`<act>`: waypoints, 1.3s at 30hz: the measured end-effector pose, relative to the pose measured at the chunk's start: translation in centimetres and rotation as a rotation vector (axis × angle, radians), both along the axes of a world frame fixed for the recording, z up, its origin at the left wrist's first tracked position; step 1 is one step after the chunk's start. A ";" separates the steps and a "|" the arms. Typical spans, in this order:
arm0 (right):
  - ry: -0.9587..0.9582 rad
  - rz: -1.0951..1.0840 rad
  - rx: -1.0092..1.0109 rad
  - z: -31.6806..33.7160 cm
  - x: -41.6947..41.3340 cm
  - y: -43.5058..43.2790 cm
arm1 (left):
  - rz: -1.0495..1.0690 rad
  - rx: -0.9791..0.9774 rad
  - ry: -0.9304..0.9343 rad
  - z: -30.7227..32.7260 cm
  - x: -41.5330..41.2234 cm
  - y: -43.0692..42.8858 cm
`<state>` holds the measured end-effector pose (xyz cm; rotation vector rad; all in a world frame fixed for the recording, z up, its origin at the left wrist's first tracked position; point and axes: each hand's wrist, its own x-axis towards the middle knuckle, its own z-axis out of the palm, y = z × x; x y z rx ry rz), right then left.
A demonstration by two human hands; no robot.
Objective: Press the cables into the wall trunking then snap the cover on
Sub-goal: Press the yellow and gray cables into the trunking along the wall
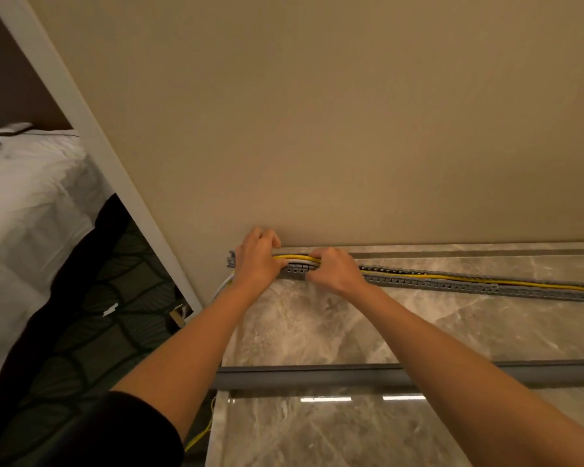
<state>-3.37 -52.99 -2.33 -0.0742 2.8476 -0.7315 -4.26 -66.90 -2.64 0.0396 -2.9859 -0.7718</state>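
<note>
Left grip (257, 261): fingers curled over the far wall of the trunking (452, 285) at its left end, holding it. Right grip (334, 269) just at its 3 o'clock: fingers curled down on the cables (295, 257), yellow and white, pinning them in the channel. Trunking lies on the marble worktop (317, 325) against the wall (317, 129) and runs off to 3 o'clock. Cover (317, 375) lies loose at 6 o'clock of the grips, parallel. Bed (31, 197) at 9 o'clock.
</note>
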 end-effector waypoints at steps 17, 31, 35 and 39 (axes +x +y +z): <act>0.061 0.102 0.173 0.1 -0.6 -5.2 | -0.303 -0.602 -0.054 -0.8 0.3 -5.8; 0.059 0.108 0.123 0.4 -0.3 -4.2 | -0.493 -0.705 0.067 1.1 -1.5 -6.4; 0.036 0.098 0.059 0.6 -0.3 -3.8 | -0.456 -0.523 0.002 1.4 -2.0 -6.8; 0.037 0.102 0.037 0.5 -0.5 -3.6 | -0.400 -0.316 -0.106 1.8 -2.6 -6.8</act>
